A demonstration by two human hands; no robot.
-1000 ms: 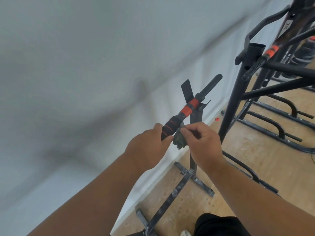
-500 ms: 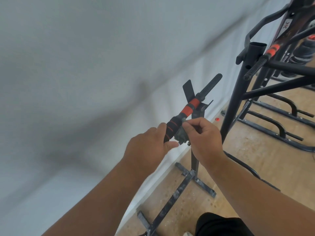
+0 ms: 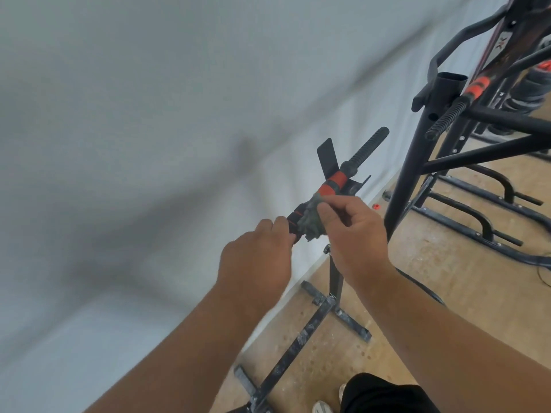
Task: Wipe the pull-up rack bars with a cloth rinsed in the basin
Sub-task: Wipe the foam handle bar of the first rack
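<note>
even, soft daylight — wall smeared with blur, edges bowed.

Blk bar w/ orange bands, grey-green cloth, white wall, tan speckled floor, blk rack frame

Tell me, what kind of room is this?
Probably a home gym or workout room. A black pull-up rack stands on the wood floor, a bar with orange and black grips rests on a stand, and stacked weight plates sit behind.
</note>
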